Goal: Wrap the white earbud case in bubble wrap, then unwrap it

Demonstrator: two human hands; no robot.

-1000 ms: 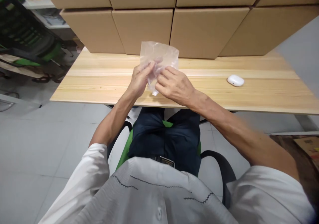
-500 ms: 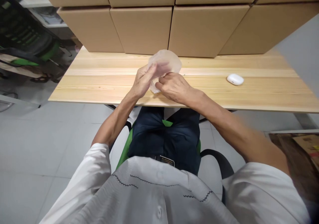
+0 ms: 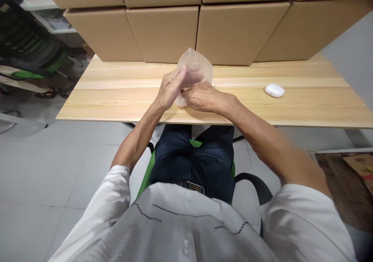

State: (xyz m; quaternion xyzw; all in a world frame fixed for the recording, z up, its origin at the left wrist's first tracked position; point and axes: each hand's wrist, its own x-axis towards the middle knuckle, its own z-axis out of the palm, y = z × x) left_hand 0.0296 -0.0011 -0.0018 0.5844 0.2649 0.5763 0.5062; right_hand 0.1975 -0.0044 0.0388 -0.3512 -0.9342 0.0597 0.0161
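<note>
A thin, translucent whitish bag [image 3: 201, 65] is held up above the front half of the table, its top pointing toward the boxes. My left hand [image 3: 171, 86] grips its left side, thumb on the near face and fingers showing faintly through from behind. At the bag's lower edge, my right hand [image 3: 202, 96] has its fingers bent in against the material. Those fingertips are mostly hidden, and I cannot tell whether they are inside the bag or only at its edge. To the right, a small white rounded case [image 3: 274, 90] lies apart from both hands.
Stacked brown cardboard boxes [image 3: 163, 34] line the back of the light wooden table [image 3: 116, 98]. A black and green chair [image 3: 35, 48] stands at the far left. Flattened cardboard [image 3: 344, 184] is low at the right. My legs are under the table's front edge.
My right hand has pushed in further, its curled fingers now more hidden by the bag. The bag's top has risen into a point. The left hand keeps its hold.
</note>
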